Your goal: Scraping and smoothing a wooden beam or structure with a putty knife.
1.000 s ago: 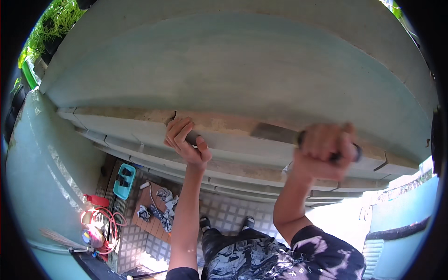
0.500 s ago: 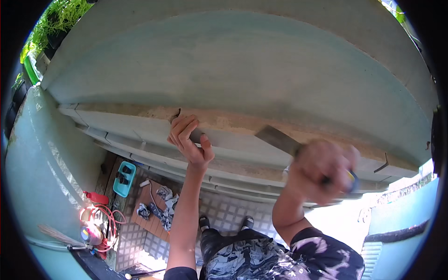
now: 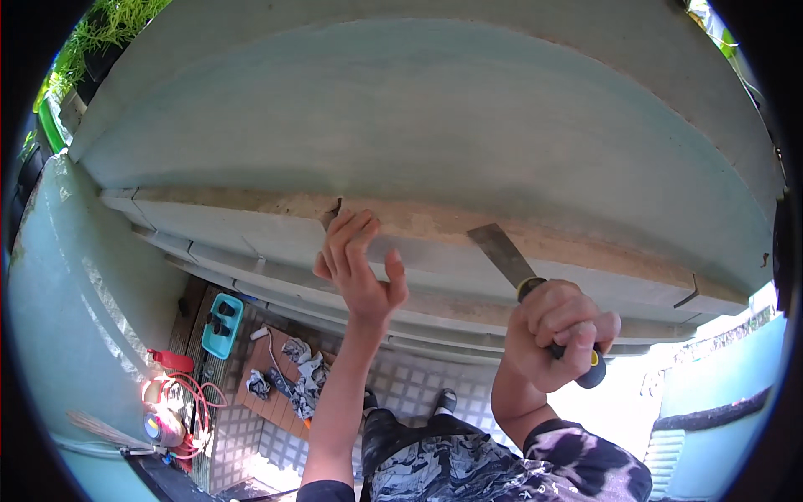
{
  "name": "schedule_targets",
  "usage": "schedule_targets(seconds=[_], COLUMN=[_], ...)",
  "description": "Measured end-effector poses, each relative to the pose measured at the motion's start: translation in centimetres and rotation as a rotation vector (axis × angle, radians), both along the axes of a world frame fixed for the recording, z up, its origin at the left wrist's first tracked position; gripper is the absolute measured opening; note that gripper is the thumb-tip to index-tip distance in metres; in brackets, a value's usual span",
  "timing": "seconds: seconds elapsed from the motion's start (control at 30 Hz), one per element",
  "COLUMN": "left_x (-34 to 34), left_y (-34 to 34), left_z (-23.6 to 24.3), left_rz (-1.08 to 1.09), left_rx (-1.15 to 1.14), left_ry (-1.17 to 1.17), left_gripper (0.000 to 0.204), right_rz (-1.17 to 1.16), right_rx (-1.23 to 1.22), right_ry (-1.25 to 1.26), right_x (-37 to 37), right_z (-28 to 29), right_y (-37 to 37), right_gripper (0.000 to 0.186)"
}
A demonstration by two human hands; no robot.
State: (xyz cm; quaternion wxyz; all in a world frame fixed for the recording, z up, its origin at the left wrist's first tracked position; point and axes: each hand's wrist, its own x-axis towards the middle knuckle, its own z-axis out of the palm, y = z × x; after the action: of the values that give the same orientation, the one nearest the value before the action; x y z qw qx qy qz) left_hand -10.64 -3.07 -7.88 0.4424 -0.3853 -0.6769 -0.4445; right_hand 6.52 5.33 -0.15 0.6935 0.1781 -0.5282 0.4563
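My right hand point(image 3: 554, 328) is wrapped round the black and yellow handle of a putty knife point(image 3: 502, 253). Its flat metal blade points up and left, with the tip by the worn, brownish top edge of a pale concrete ledge point(image 3: 585, 249). To the left, my left hand point(image 3: 358, 266) has its fingers apart and holds nothing that I can see. Its fingertips reach the front edge of the ledge, beside a dark crack point(image 3: 336, 206).
A pale green wall point(image 3: 401, 109) rises behind the ledge, with more ledges stepping down below. Lower left are a turquoise tray point(image 3: 221, 341), a small brown table point(image 3: 261, 360) bearing crumpled paper, a red hose point(image 3: 201, 397) and a broom point(image 3: 100, 427).
My right hand, blurred before, is now sharp and slightly lower, the blade turned more steeply. My left hand has shifted a little right along the ledge, its fingers more spread.
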Motion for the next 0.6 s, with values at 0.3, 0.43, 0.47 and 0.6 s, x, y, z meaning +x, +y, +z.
schedule_targets(seconds=[0.3, 0.43, 0.47, 0.6], left_x=[7.8, 7.4, 6.0, -0.4], left_y=[2.7, 2.6, 2.2, -1.5], left_z=[2.2, 2.3, 2.3, 2.5], left_rz=[-0.257, -0.453, -0.471, -0.367], left_rx=[-0.480, -0.490, -0.484, -0.416], left_ry=[-0.002, 0.119, 0.109, 0.036], left_gripper=[0.060, 0.058, 0.055, 0.046], right_rz=[-0.291, -0.380, -0.527, -0.779], right_rx=[-0.092, -0.118, -0.116, -0.112], right_ry=[0.405, 0.484, 0.457, 0.418], right_x=[6.9, 8.5, 8.7, 8.4], right_z=[-1.9, -1.6, -1.6, -0.9], right_y=[-0.4, -2.7, -3.1, -5.0], right_gripper=[0.019, 0.020, 0.021, 0.027])
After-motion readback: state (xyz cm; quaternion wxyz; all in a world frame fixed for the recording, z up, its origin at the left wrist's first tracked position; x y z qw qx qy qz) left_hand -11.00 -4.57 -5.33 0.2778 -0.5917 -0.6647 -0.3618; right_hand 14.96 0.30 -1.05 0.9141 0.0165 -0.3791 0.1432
